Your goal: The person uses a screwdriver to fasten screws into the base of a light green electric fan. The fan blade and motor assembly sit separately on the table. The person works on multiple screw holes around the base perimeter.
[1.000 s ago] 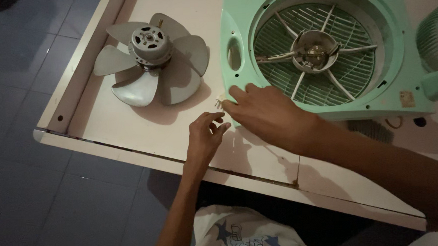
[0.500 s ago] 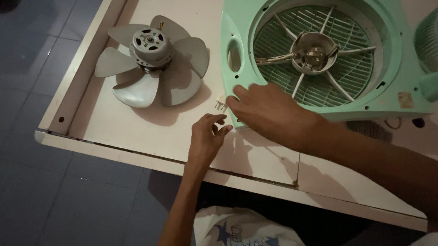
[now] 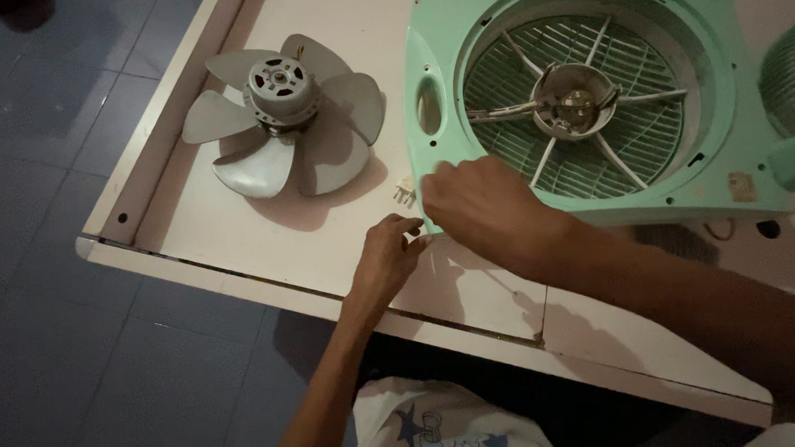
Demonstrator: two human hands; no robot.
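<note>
A mint-green square fan housing [image 3: 434, 43] with a round grille lies flat on the pale table [image 3: 237, 230]. My right hand [image 3: 482, 206] rests palm down on its near left corner, fingers curled over the edge. My left hand [image 3: 385, 255] sits on the table just below that corner, its fingers bent and slightly apart, fingertips at the housing's edge, nothing visible in them. A small white plug-like part [image 3: 404, 192] lies on the table beside my right fingertips. To the left, a grey fan blade set with its metal motor [image 3: 282, 85] lies apart.
The table's near edge [image 3: 266, 283] runs diagonally, with dark tiled floor [image 3: 64, 372] to the left and below. Another green grille [image 3: 793, 72] shows at the right edge. A white shirt with blue stars [image 3: 433, 427] is under the table edge.
My left hand has slid a little right toward the housing's corner. My right hand has pulled slightly tighter onto that corner. The view has shifted a bit.
</note>
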